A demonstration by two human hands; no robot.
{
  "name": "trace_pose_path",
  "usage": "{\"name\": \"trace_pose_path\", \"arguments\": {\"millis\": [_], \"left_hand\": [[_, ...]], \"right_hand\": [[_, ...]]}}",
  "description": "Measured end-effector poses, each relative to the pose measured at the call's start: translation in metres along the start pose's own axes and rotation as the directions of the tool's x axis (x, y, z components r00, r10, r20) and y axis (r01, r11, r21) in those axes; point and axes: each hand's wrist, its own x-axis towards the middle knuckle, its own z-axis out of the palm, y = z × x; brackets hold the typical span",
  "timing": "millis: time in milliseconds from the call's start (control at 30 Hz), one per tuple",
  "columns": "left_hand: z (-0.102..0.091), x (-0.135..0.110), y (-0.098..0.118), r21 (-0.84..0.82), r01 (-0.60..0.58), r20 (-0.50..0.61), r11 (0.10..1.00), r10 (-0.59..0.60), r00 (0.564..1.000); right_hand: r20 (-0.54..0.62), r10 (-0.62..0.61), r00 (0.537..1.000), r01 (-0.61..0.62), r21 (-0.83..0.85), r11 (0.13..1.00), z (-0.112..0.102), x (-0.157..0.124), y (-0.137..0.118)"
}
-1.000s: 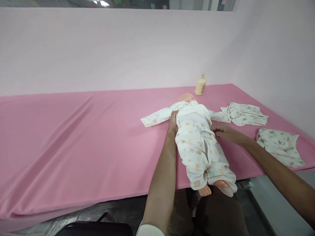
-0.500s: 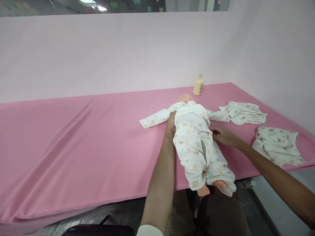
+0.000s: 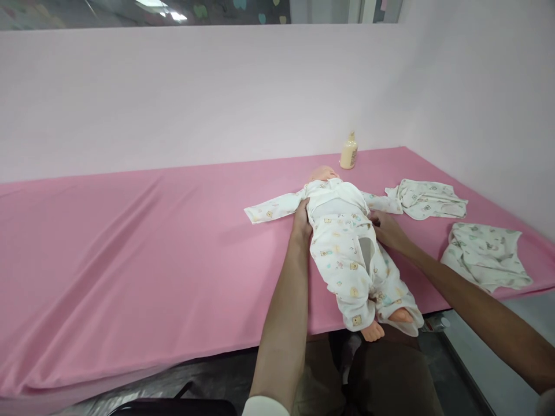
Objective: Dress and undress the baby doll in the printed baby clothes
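Note:
A baby doll (image 3: 323, 173) lies on its back, head toward the wall and feet over the table's front edge. It wears a white patterned long-sleeved top (image 3: 277, 208) and matching trousers (image 3: 347, 260) with an open slit at the crotch. The top is bunched at the chest, baring a pale belly (image 3: 336, 207). My left hand (image 3: 302, 218) is closed against the doll's side at the waist, its thumb showing and its other fingers hidden. On the opposite side, my right hand (image 3: 385, 228) pinches the trousers near the waistband, fingertips partly hidden.
A pump bottle (image 3: 348, 153) of cream colour stands by the wall. Two folded patterned garments, a farther one (image 3: 433, 199) and a nearer one (image 3: 488, 257), lie to the right on the pink sheet (image 3: 151, 260). A black chair (image 3: 173, 406) is below the front edge.
The doll's legs and trousers have swung to the right and slightly up, and the crotch slit now gapes wider. My right hand has moved up a little along the doll's side.

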Motion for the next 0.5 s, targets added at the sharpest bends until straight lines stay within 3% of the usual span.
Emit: {"name": "trace_pose_path", "arguments": {"millis": [100, 233, 333, 500], "left_hand": [[-0.002, 0.003, 0.000, -0.015, 0.003, -0.003, 1.000, -0.003, 1.000], [-0.004, 0.003, 0.000, -0.025, -0.003, 0.011, 1.000, 0.003, 1.000], [-0.004, 0.001, 0.001, 0.000, -0.018, 0.022, 1.000, 0.018, 1.000], [0.003, -0.006, 0.003, 0.037, -0.077, 0.032, 0.996, 0.076, 0.997]], "right_hand": [[0.085, -0.007, 0.996, -0.014, 0.247, 0.969, -0.004, -0.002, 0.001], [0.181, 0.055, 0.982, -0.153, 0.585, 0.797, -0.010, 0.000, 0.002], [0.246, 0.065, 0.967, -0.212, 0.642, 0.737, -0.014, 0.005, 0.003], [0.353, -0.011, 0.935, -0.216, 0.597, 0.773, -0.016, 0.013, 0.012]]}}
